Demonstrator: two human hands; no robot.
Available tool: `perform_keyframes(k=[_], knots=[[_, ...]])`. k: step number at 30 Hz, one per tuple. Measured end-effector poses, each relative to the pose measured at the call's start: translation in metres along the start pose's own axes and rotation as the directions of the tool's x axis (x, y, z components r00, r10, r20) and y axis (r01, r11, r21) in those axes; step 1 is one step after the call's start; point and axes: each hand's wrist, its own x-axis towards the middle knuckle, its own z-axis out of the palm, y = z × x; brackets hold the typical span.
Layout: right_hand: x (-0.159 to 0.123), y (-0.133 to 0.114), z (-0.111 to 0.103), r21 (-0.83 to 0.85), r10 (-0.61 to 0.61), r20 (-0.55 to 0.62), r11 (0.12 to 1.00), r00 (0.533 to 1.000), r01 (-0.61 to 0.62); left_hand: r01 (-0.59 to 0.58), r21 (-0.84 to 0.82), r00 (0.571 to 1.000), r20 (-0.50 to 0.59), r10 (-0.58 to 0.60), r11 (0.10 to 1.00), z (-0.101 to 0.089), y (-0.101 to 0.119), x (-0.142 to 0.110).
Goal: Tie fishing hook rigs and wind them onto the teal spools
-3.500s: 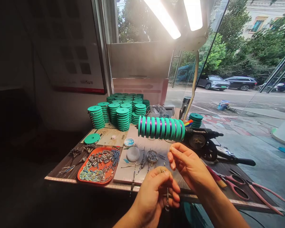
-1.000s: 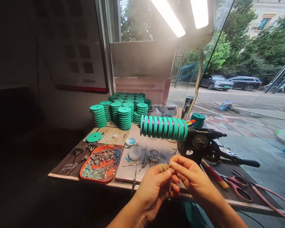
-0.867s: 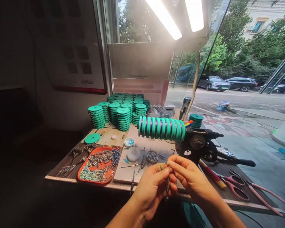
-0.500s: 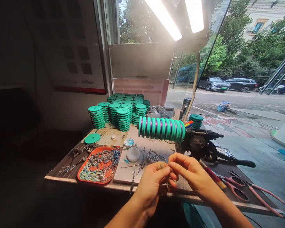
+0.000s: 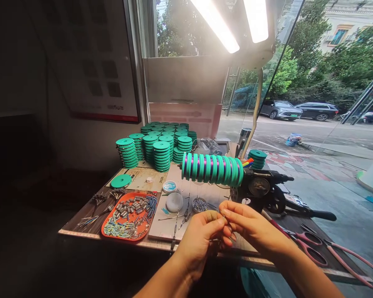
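My left hand (image 5: pixel 202 231) and my right hand (image 5: pixel 244 223) meet fingertip to fingertip in front of the board's near edge. Both are closed in a pinch on a thin fishing line (image 5: pixel 224 219), which is barely visible between the fingers. The small metal tackle hanging below my left fingers is mostly hidden. Just beyond the hands, a row of green foam line spools (image 5: pixel 211 169) wound with purple line sits on the shaft of a black hand-cranked winder (image 5: pixel 259 186). A small dish of beads (image 5: pixel 199 204) lies close to my left hand.
An orange tray (image 5: pixel 105 229) of sinkers and small tubes sits left. Stacked green spools (image 5: pixel 161 157) stand behind it. A white round lid (image 5: pixel 174 202) lies on the board (image 5: pixel 158 229). Scissors (image 5: pixel 313 252) and pink-handled pliers (image 5: pixel 348 260) lie right. A lamp (image 5: pixel 217 27) hangs above.
My right hand has come down to meet my left since the oldest frame. The metal piece dangling below my left fingers has become mostly hidden. The fingers have shifted slightly.
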Motion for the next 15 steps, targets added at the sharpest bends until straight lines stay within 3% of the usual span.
perform_keyframes(k=[9, 15], knots=[[-0.006, -0.013, -0.001, -0.316, -0.121, 0.014, 0.941, 0.993, 0.119, -0.025, 0.015, 1.000, 0.005, 0.025, 1.000, -0.002, -0.004, 0.001], [-0.008, -0.014, -0.004, -0.292, 0.012, 0.021, 0.956, 1.000, -0.006, -0.024, 0.014, 1.000, 0.011, 0.024, 1.000, 0.001, -0.002, -0.001]])
